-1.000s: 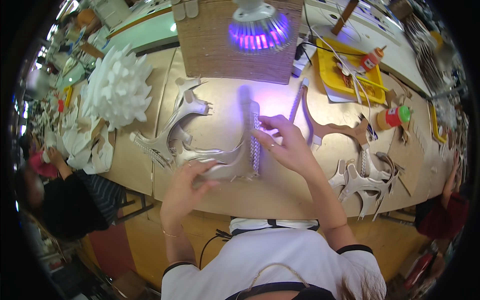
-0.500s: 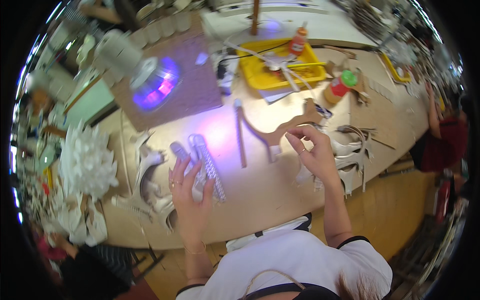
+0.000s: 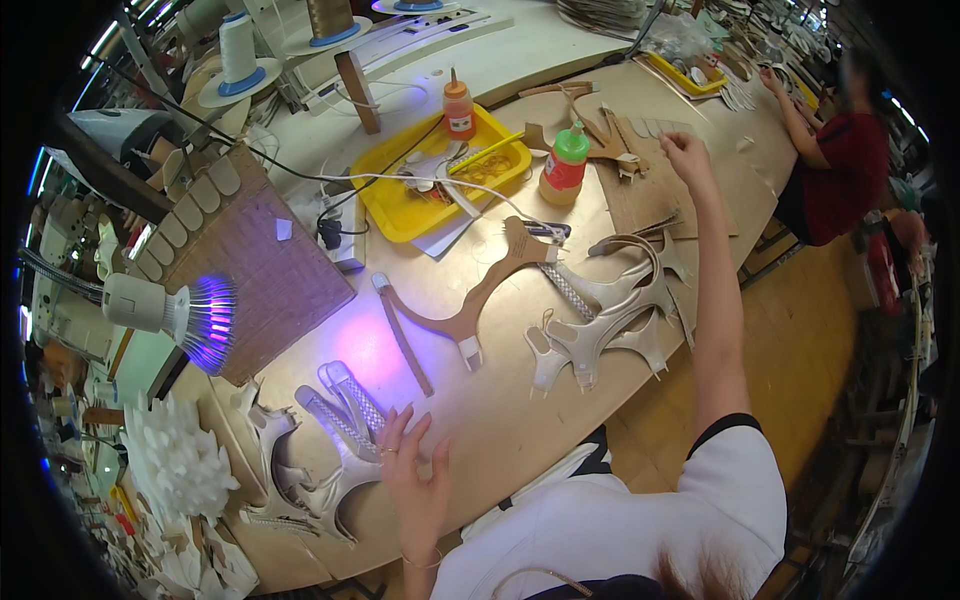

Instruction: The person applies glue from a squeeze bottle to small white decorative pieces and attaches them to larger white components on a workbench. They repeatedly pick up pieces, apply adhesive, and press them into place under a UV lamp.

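Note:
My left hand (image 3: 415, 478) hovers at the near side of the table with its fingers apart and nothing in them. Just left of its fingertips lie pale shoe-upper straps (image 3: 345, 415) with a woven pattern. My right hand (image 3: 686, 160) is stretched out far to the right, fingers curled into a pinch over the edge of a cardboard sheet (image 3: 635, 190); what it holds, if anything, is too small to see. Between my hands lie a brown Y-shaped upper piece (image 3: 470, 318), a thin brown strip (image 3: 405, 340) and a stack of pale strappy uppers (image 3: 605, 320).
A lit lamp (image 3: 205, 320) glows purple at the left, beside a brown board (image 3: 270, 285). A yellow tray (image 3: 400, 222) holds an orange-red bottle (image 3: 458, 110); a green-capped bottle (image 3: 565, 170) stands beside it. A pile of white pieces (image 3: 180, 455) sits near left. A co-worker (image 3: 845, 160) works at far right.
The view has swung to the right. My right hand has gone from beside the brown Y-shaped piece out to the cardboard sheet; my left hand stays near the woven straps with fingers apart.

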The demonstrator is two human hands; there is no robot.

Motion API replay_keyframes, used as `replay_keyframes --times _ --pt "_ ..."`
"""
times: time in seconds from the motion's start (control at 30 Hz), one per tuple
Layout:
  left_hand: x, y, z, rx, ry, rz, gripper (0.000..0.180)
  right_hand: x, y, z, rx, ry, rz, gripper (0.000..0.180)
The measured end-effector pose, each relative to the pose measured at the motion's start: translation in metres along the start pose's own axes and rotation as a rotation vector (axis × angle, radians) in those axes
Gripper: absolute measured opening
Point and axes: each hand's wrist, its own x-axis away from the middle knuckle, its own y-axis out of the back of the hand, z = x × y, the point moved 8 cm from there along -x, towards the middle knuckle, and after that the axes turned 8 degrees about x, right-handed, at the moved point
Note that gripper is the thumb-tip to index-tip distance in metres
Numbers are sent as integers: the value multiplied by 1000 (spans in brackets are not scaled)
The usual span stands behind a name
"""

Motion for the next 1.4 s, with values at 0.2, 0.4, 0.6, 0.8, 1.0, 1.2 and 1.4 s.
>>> replay_keyframes --times 0.2,0.4,0.6,0.8,1.0,1.2,1.4 --pt "-1 2 -7 -38 53 -36 30 -76 -86 17 205 -157 177 37" --pt "-4 -4 -12 -54 45 -36 28 -80 -108 3 429 -345 296 41" --pt "-13 -3 -10 -56 9 -33 29 -74 -87 8 156 -264 328 34" --pt "-17 -2 -17 -36 -28 -13 29 -11 -7 51 -517 -28 273 24" --pt "-9 -11 -15 2 -38 66 29 26 102 96 -622 215 -37 24" --pt "-1 -8 -18 36 -58 92 31 93 167 137 -680 188 153 32" --pt "5 -6 -18 81 -71 134 30 188 194 163 -658 407 370 51"
